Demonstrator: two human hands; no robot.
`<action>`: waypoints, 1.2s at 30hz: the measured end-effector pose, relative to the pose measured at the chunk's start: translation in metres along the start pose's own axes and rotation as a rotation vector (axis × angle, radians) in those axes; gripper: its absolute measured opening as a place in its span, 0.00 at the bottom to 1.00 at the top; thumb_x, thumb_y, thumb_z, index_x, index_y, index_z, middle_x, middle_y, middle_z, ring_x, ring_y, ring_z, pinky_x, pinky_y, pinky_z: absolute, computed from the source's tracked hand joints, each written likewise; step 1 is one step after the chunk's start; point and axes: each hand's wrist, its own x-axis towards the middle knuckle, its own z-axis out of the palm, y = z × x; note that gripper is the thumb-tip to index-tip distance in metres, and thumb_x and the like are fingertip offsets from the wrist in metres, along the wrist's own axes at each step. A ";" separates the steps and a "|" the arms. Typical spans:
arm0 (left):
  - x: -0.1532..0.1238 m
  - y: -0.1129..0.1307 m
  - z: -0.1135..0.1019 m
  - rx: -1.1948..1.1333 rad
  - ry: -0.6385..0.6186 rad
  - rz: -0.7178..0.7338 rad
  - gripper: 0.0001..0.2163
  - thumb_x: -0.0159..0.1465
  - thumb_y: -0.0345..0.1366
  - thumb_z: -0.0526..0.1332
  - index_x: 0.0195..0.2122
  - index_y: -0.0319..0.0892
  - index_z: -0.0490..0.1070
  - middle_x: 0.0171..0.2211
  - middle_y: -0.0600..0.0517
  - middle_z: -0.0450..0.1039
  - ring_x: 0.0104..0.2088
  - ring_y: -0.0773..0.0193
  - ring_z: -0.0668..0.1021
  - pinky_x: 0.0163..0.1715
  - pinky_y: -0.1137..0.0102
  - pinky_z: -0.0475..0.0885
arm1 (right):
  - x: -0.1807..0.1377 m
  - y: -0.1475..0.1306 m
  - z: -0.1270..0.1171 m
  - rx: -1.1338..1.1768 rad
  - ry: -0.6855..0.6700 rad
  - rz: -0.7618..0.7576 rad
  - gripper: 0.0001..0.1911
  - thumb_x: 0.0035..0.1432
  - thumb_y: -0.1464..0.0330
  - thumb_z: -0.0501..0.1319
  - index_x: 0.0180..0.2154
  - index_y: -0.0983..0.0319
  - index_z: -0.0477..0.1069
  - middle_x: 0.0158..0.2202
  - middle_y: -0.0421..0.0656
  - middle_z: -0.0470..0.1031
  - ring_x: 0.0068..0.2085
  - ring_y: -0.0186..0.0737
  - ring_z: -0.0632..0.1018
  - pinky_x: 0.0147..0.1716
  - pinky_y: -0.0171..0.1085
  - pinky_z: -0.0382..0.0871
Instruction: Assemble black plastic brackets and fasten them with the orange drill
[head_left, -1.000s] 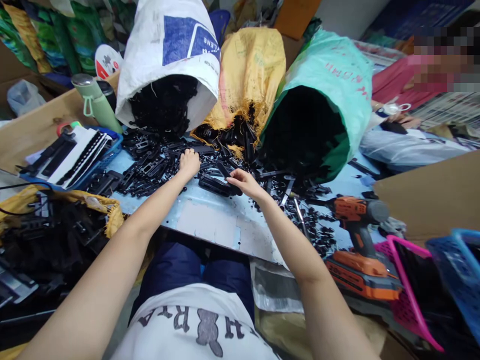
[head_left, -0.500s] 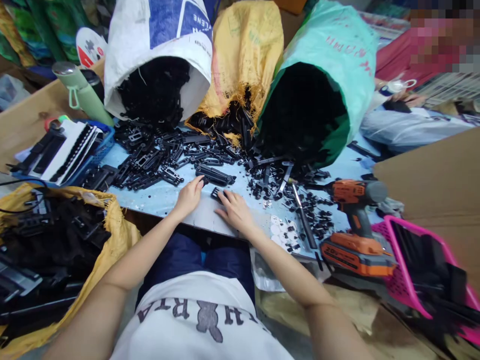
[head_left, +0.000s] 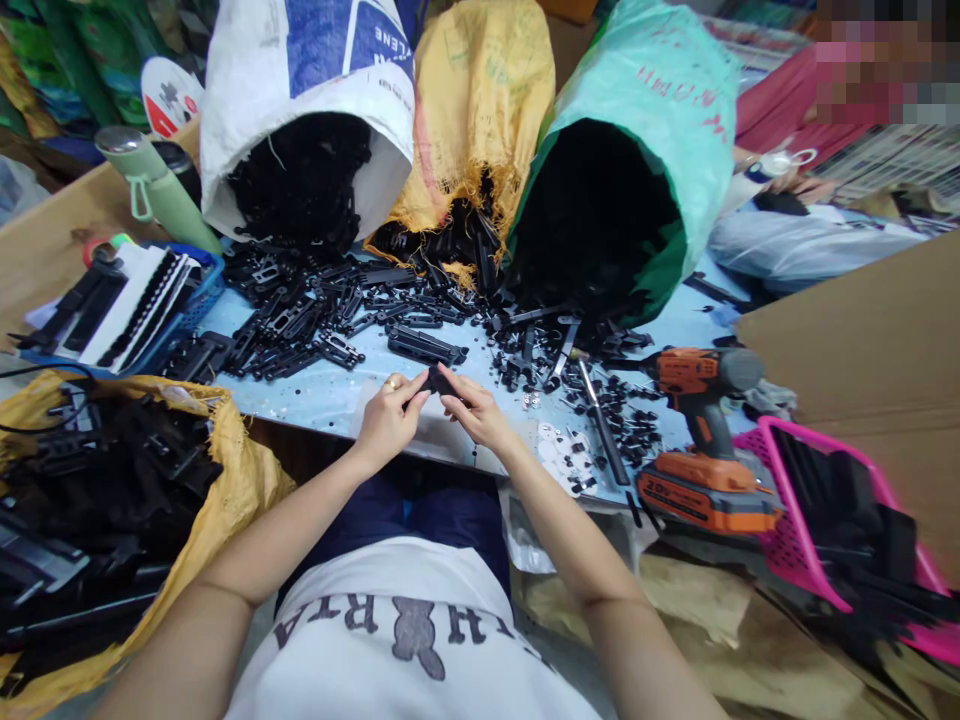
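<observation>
Two hands pinch one small black plastic part above the near edge of a blue desk.

Left hand (head_left: 388,415) & right hand (head_left: 472,410) each grip an end of the part (head_left: 437,381) w/ fingertips, raised off the desk (head_left: 330,390), likely to fit or check it. Loose black parts (head_left: 300,315) spill from three sacks at the far edge; orange drill (head_left: 701,440) lies right, within reach.

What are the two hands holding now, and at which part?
A small black plastic part, held between both hands: the left hand pinches its left end, the right hand its right end, just above the table.
</observation>
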 end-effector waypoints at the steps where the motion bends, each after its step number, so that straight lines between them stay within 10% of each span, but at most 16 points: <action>1: -0.002 0.004 0.003 -0.019 0.054 -0.007 0.16 0.66 0.38 0.53 0.53 0.44 0.69 0.33 0.50 0.68 0.36 0.65 0.73 0.40 0.70 0.70 | -0.001 -0.003 0.002 -0.008 0.027 0.005 0.27 0.60 0.55 0.52 0.60 0.51 0.57 0.44 0.44 0.69 0.29 0.33 0.72 0.31 0.38 0.75; 6: -0.005 0.022 0.018 -0.111 0.314 0.002 0.17 0.68 0.39 0.47 0.54 0.43 0.67 0.38 0.47 0.70 0.38 0.65 0.73 0.40 0.68 0.71 | -0.007 -0.016 0.026 -0.028 0.200 0.068 0.30 0.61 0.53 0.47 0.63 0.52 0.50 0.47 0.48 0.69 0.35 0.41 0.74 0.34 0.41 0.75; 15: 0.002 0.007 0.018 -0.068 0.216 0.014 0.18 0.69 0.39 0.44 0.55 0.43 0.66 0.45 0.44 0.71 0.43 0.61 0.74 0.42 0.65 0.71 | -0.005 -0.014 0.041 -0.131 0.226 0.044 0.29 0.63 0.56 0.44 0.64 0.53 0.47 0.50 0.47 0.69 0.45 0.44 0.73 0.42 0.42 0.71; 19: -0.015 -0.014 0.024 0.107 0.074 -0.192 0.22 0.65 0.36 0.50 0.61 0.39 0.55 0.46 0.41 0.70 0.44 0.58 0.75 0.43 0.63 0.71 | 0.024 0.007 -0.012 -0.399 0.150 0.117 0.24 0.63 0.56 0.46 0.57 0.55 0.62 0.44 0.46 0.73 0.43 0.44 0.73 0.43 0.42 0.68; 24: -0.013 -0.020 0.021 0.472 -0.212 0.123 0.27 0.58 0.29 0.56 0.60 0.45 0.57 0.56 0.41 0.62 0.59 0.48 0.61 0.56 0.51 0.57 | 0.083 0.041 -0.113 -0.899 0.734 0.573 0.22 0.63 0.60 0.46 0.47 0.69 0.67 0.44 0.60 0.69 0.46 0.55 0.70 0.41 0.48 0.64; 29: 0.016 -0.016 0.028 0.566 -0.656 0.456 0.21 0.62 0.27 0.53 0.57 0.48 0.61 0.43 0.45 0.72 0.47 0.57 0.72 0.50 0.58 0.62 | 0.105 0.059 -0.154 -1.244 0.349 0.410 0.16 0.57 0.78 0.47 0.43 0.67 0.69 0.44 0.56 0.69 0.47 0.50 0.67 0.48 0.53 0.55; 36: 0.010 -0.017 0.026 0.692 -0.591 0.371 0.15 0.64 0.30 0.51 0.53 0.39 0.63 0.39 0.44 0.71 0.42 0.56 0.73 0.41 0.64 0.66 | 0.052 0.028 -0.155 -1.261 0.117 0.132 0.16 0.60 0.68 0.51 0.48 0.66 0.66 0.41 0.52 0.71 0.41 0.47 0.70 0.42 0.43 0.60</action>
